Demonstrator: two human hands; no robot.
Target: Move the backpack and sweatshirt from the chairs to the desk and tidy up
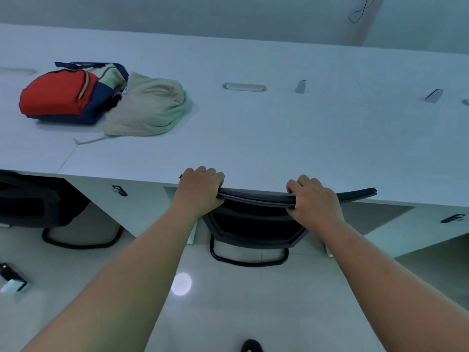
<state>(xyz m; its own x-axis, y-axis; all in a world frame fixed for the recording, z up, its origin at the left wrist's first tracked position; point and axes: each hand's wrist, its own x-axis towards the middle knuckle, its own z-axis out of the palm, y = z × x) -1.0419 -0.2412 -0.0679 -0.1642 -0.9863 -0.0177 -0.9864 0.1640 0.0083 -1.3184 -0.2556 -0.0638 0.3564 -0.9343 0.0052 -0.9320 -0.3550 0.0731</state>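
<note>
Head view: left hand [200, 189] and right hand [314, 196] grip the chair back [256, 198]; backpack [58, 95] touches sweatshirt [152, 107] on desk [279, 138].

Backpack [61, 96]: one
Sweatshirt [149, 107]: one
Chairs: two, a middle chair [253, 219] and a left chair [38, 199]
Hands: two, left hand [199, 189] and right hand [314, 196]
Table [279, 138]: one
Oval ports [245, 87]: two, perhaps a third at the right edge
Metal brackets [300, 86]: two

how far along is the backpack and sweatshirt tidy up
Done: the backpack and sweatshirt lie touching on the desk. In hand: the left hand and right hand grip the top edge of a black chair at the desk's edge. Left: probably just pushing that chair in; the second chair, further left, sits against the desk.
</note>
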